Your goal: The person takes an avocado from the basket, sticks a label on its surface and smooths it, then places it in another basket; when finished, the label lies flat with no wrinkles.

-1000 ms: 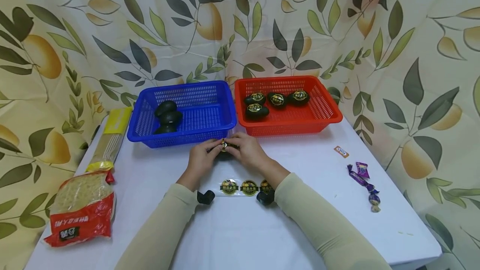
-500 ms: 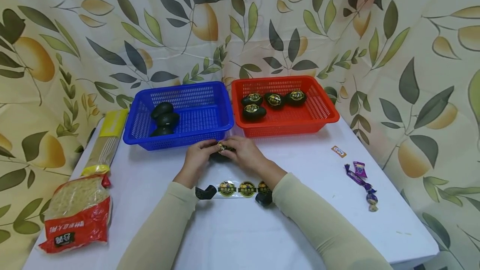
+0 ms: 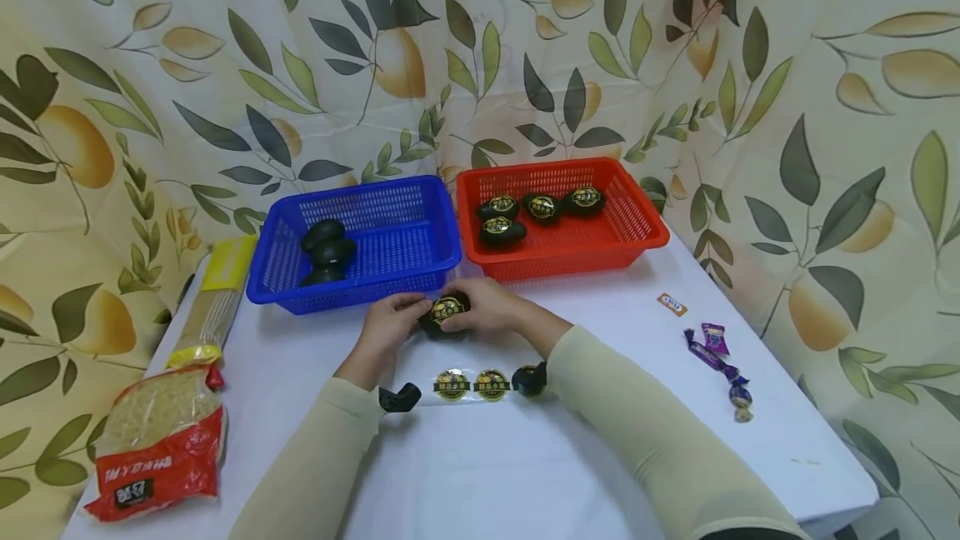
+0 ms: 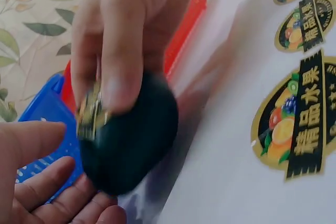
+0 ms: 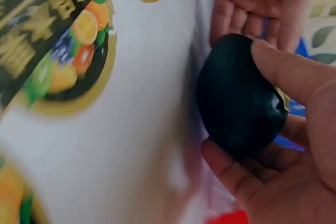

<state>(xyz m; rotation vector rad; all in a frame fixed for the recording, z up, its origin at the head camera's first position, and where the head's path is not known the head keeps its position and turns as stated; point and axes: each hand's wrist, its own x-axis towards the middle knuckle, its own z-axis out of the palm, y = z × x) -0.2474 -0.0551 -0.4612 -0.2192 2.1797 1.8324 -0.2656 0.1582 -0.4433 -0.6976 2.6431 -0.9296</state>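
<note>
My right hand (image 3: 489,305) grips a dark green avocado (image 3: 433,323) just in front of the baskets, thumb on one side and fingers on the other. A black-and-gold round fruit sticker (image 3: 448,308) is on its skin; in the left wrist view the sticker (image 4: 92,114) sits partly under the right thumb. My left hand (image 3: 385,325) is at the avocado's left side. Its fingers (image 4: 47,184) are loosely spread and appear apart from the fruit in the left wrist view. Nearer me lies a clear strip with fruit stickers (image 3: 491,385).
A blue basket (image 3: 405,280) holds several plain avocados (image 3: 333,251). Beside it, a red basket (image 3: 570,263) holds several stickered avocados (image 3: 583,200). Noodle packets (image 3: 161,440) lie left; wrapped candies (image 3: 716,355) and a small orange wrapper (image 3: 672,304) lie right.
Both hands were together pressing at the sticker on the avocado. The left fingers have since come away from the sticker, and the right hand now holds the avocado with its label exposed.
</note>
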